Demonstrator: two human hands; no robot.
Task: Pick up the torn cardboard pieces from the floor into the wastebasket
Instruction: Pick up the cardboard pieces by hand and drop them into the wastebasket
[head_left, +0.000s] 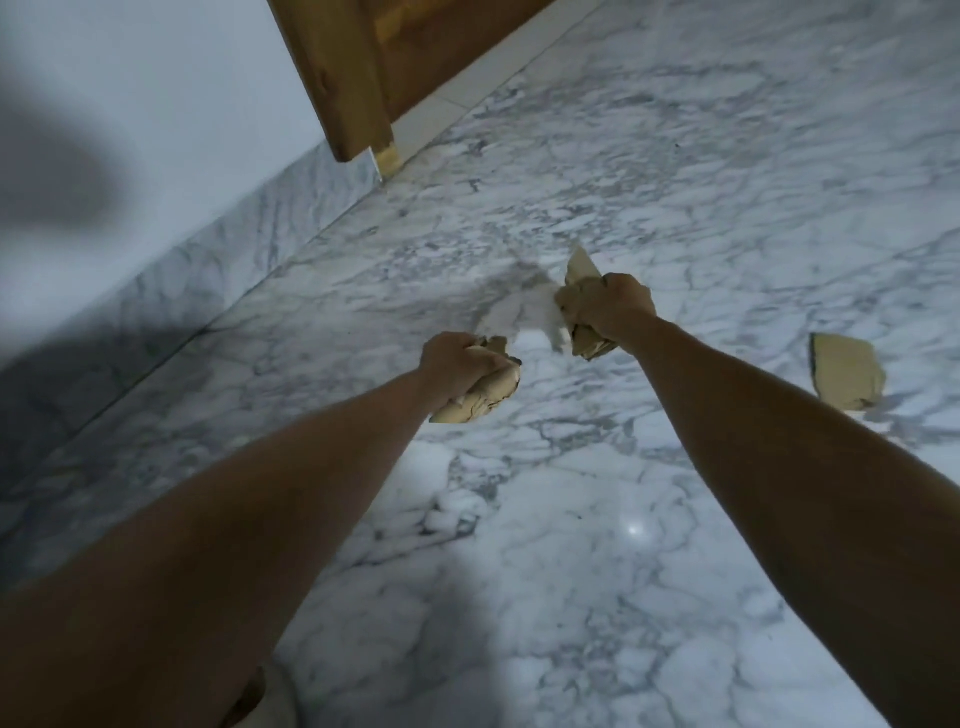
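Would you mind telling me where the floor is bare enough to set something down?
Bare marble floor lies between both forearms and beyond the fists toward the wooden door. The right side holds a torn tan cardboard piece.

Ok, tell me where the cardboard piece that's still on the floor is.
In the head view the loose cardboard piece lies flat on the marble floor at the right, just beyond the right forearm and to the right of the right hand.
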